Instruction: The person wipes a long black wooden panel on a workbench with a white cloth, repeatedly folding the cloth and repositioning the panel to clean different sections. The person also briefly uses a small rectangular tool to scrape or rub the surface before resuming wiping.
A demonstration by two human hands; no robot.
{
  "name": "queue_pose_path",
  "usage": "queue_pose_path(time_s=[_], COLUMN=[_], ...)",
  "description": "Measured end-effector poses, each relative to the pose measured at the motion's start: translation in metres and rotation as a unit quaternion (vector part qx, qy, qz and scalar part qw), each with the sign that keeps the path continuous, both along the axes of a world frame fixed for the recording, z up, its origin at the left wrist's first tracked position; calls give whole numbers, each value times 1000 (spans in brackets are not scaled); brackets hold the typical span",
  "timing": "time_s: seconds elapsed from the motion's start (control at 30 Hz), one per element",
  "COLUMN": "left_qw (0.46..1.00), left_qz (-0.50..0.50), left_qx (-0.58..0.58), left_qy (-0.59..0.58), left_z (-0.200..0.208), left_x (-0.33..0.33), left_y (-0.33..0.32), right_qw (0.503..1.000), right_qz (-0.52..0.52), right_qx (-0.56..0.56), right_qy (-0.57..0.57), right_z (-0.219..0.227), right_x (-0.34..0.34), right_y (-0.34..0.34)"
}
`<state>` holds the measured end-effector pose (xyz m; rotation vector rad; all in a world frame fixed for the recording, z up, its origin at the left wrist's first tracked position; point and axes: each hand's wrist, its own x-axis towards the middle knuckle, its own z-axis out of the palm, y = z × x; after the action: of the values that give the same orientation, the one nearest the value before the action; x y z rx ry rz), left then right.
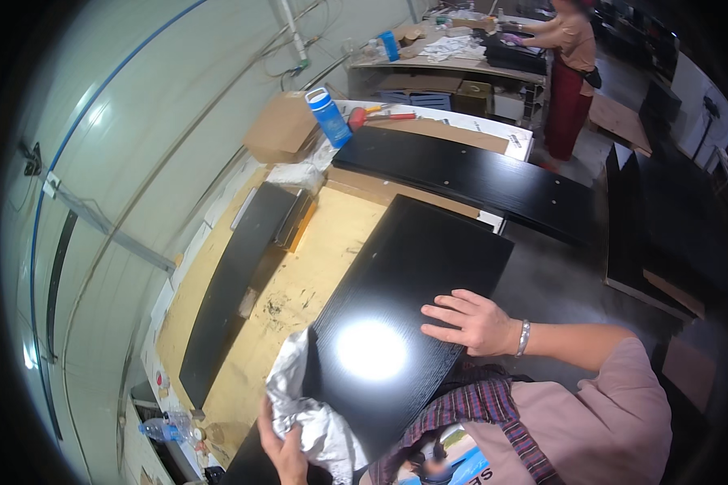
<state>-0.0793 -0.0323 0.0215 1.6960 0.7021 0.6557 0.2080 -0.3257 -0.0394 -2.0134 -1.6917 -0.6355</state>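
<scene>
A glossy black wood-grain panel lies before me on the yellow-topped workbench, a lamp's glare on its middle. My left hand grips a crumpled white cloth at the panel's left edge, near its lower end. Resting over the panel's right edge, my right hand has its fingers stretched out and holds nothing. A bracelet circles the right wrist. Further left a narrow black board runs along the bench. Another long black panel with small pale spots lies across the far end.
A blue bottle, a cardboard box and a red-headed mallet stand or lie at the far left. Clear plastic bottles are at the near left. Black panels stack on the right. A co-worker stands at another table beyond.
</scene>
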Motion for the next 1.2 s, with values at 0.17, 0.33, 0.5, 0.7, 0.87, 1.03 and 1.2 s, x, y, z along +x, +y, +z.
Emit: queue_pose_path(time_s=[0.17, 0.33, 0.5, 0.7, 0.87, 1.03, 1.2], left_qw=[978, 966, 965, 850, 855, 806, 761], left_qz=[122, 175, 227, -135, 8, 329, 645], left_qx=[54, 106, 120, 454, 441, 347, 69], left_qy=[-158, -155, 49, 231, 274, 347, -23], left_z=[14, 13, 55, -4, -26, -22, -15], left_x=[-65, -155, -114, -25, -85, -245, -383], left_y=[12, 27, -22, -61, -39, 21, -11], right_qw=[999, 999, 996, 996, 995, 995, 994], right_qz=[28, 44, 65, 46, 54, 66, 99], right_qx=[20, 17, -10, -45, -56, -47, -15], right_qy=[11, 25, 52, 67, 62, 61, 35], right_z=[6, 16, 29, -7, -14, -11, 20], right_x=[9, 7, -4, 8, 15, 16, 9], right_y=[-1, 5, 24, -5, -11, -10, -4])
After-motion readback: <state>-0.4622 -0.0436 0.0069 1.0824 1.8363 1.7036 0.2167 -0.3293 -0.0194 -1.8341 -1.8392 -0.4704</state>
